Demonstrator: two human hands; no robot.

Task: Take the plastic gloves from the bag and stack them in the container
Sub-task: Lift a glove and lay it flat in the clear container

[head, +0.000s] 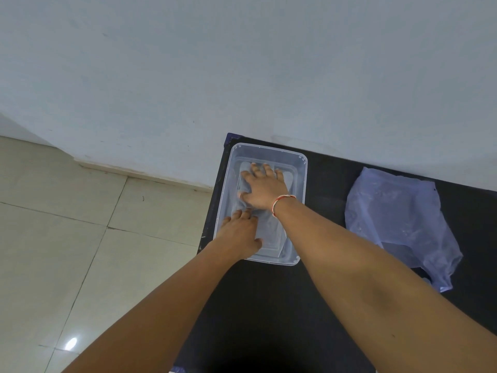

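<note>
A clear rectangular plastic container (302,168) stands at the left end of the black table (269,305). Thin see-through plastic gloves (271,230) lie flat inside it. My right hand (262,188) rests palm down on the gloves in the far half, fingers spread, a red and white thread band on the wrist. My left hand (240,235) lies flat on the gloves at the near left corner of the container. Neither hand grips anything. The bluish translucent plastic bag (398,224) lies crumpled on the table to the right of the container.
The table's left edge (212,211) drops off to a beige tiled floor (80,238). A pale wall (242,76) runs directly behind the table and container.
</note>
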